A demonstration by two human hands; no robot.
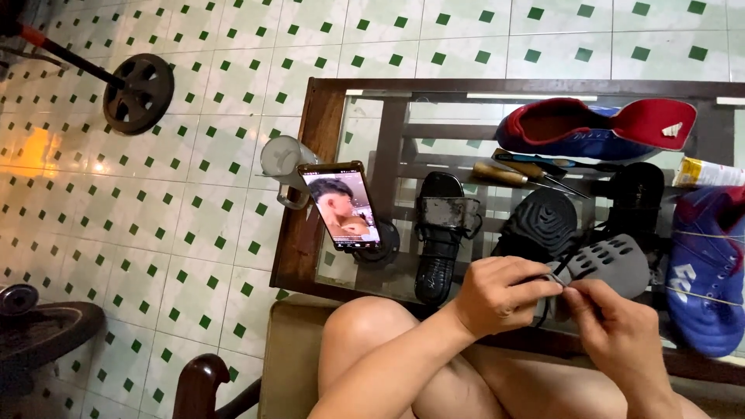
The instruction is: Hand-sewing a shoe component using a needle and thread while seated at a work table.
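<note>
Grey sandal (613, 264) above the knees, left hand (500, 295) and right hand (617, 330) pinching its near edge, grip clenched on it

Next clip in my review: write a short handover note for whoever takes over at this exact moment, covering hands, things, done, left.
Left hand: closed on the grey perforated shoe at its near end.
Right hand: fingers pinching at the same end, beside the left; what they pinch is too small to tell.
Things: shoe held over the glass table's near edge; black sandal and phone to the left, blue shoe to the right, awl-like tools behind.
Done: shoe in hand.
Left: work at the shoe's end unfinished.
</note>
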